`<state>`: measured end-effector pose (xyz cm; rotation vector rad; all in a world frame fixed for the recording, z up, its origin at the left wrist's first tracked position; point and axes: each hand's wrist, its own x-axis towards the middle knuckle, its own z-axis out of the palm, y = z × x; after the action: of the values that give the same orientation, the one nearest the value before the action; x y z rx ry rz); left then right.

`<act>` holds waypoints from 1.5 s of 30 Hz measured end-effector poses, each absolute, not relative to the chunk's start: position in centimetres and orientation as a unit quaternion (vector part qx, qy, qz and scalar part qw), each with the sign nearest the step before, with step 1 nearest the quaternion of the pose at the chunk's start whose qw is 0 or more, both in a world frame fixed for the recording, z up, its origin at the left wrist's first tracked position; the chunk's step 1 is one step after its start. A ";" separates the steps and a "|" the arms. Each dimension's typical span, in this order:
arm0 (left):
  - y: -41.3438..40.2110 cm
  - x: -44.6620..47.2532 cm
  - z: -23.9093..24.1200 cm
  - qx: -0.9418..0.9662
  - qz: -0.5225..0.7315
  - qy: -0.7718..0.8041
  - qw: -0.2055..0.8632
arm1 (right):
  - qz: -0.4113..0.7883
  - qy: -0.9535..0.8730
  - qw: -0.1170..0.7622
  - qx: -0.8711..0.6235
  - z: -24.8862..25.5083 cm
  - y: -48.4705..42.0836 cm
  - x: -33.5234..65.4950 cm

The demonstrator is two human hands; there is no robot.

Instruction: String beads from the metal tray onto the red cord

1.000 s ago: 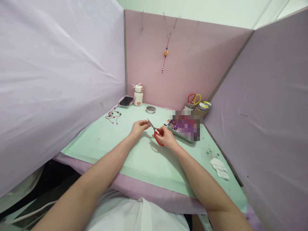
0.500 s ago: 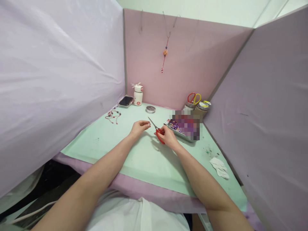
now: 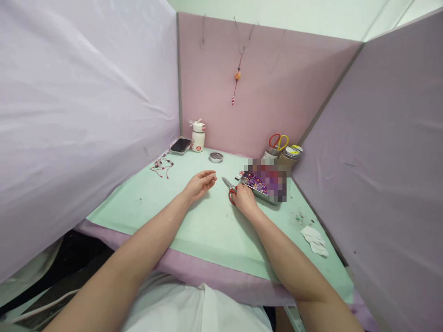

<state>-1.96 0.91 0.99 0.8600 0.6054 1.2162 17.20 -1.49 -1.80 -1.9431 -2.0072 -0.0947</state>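
Observation:
My right hand [image 3: 245, 199] is closed around the red handles of a pair of scissors [image 3: 232, 197], low over the table beside the bead tray. The scissors' metal blades point away and to the left. My left hand [image 3: 201, 185] is held above the middle of the table, thumb and fingertips drawn together. Whatever may be in that pinch is too small to make out. Close to my right hand stands a metal tray [image 3: 266, 197] of purple and orange beads [image 3: 255, 182]; its far part is blurred out.
A beaded red cord [image 3: 161, 165], a phone [image 3: 180, 145], a white bottle [image 3: 198, 137] and a round tin [image 3: 216, 157] lie toward the back. At right are jars [image 3: 291, 155], red-and-yellow-handled scissors [image 3: 278, 141] and a white cloth [image 3: 314, 240]. A beaded charm [image 3: 237, 75] hangs behind.
My right hand has moved right and down with the scissors, away from my left hand. My left fingertips have curled in, and the small clear thing seen there earlier no longer shows.

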 end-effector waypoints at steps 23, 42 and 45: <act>-0.3 -0.4 -0.2 0.763 0.333 0.449 0.325 | -0.045 -0.656 0.316 -0.684 6.4 -1.1 23.9; 0.7 -0.7 -0.9 0.841 0.201 0.428 0.264 | 0.086 -0.610 0.178 -0.767 3.4 15.8 40.2; 0.9 -0.6 -0.8 0.846 0.181 0.426 0.265 | 0.103 -0.644 0.134 -0.746 3.5 16.8 39.8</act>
<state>-0.57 0.93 -0.79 2.2863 1.1504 0.4901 39.76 16.80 3.51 -2.1624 -1.8680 0.2980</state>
